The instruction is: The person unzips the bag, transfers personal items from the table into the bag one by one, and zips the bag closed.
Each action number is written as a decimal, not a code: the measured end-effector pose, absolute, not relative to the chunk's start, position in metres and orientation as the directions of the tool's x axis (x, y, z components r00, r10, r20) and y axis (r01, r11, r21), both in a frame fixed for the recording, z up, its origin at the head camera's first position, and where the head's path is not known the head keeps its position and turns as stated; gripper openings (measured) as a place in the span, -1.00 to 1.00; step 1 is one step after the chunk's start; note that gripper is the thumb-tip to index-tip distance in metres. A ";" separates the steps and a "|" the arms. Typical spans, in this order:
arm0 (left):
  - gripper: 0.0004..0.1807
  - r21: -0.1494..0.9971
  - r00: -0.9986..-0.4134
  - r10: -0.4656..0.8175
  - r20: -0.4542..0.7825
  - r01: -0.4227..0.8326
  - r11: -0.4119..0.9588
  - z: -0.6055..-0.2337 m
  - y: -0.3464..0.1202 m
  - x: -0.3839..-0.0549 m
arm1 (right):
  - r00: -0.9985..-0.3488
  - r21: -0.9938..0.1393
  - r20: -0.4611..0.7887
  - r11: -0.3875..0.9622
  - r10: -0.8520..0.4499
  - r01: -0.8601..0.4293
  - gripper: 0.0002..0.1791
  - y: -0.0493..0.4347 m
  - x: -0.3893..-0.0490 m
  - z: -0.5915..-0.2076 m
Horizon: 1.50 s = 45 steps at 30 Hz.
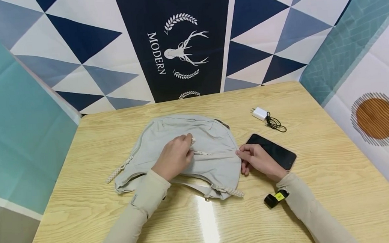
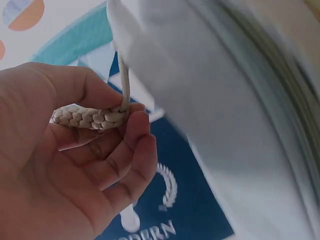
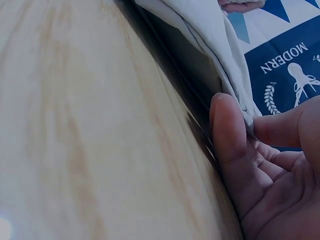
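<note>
A light grey cloth bag (image 1: 212, 133) lies flat on the table, its strap toward the front. My left hand (image 1: 172, 157) is over the bag's middle and pinches a beige braided zipper pull (image 2: 87, 118) between thumb and fingers. From that pull a thin cord (image 2: 123, 80) runs up to the pale fabric. At the bag's right side, my right hand (image 1: 259, 159) pinches the fabric edge (image 3: 235, 90) between thumb and forefinger. More braided pulls hang at the bag's lower left (image 1: 120, 170) and lower right (image 1: 230, 190). Whether the bag's zipper is open cannot be told.
Close behind the right hand lies a black phone (image 1: 276, 150). Farther back are a white charger plug (image 1: 259, 113) and a coiled black cable (image 1: 276, 124). A black device with a yellow label (image 1: 272, 200) sits by the right wrist. Patterned cloth walls surround the wooden table (image 1: 69, 220).
</note>
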State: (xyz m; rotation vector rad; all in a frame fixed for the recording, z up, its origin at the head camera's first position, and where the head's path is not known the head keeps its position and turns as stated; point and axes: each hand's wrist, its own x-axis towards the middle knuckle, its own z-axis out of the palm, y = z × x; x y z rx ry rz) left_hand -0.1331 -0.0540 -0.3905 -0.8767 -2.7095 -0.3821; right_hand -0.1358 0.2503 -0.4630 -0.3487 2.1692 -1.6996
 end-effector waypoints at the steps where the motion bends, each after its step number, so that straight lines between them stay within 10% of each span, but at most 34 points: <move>1: -0.75 0.174 -0.790 0.518 0.326 0.589 0.789 -0.389 -0.057 -0.133 | -0.904 -0.968 -0.129 0.250 -0.407 0.026 -0.65 0.251 -0.136 -0.463; 45: -0.94 0.337 -0.950 0.277 0.142 0.310 0.889 -0.403 -0.192 -0.103 | -0.906 -0.968 -0.130 0.251 -0.403 0.027 -0.65 0.251 -0.135 -0.463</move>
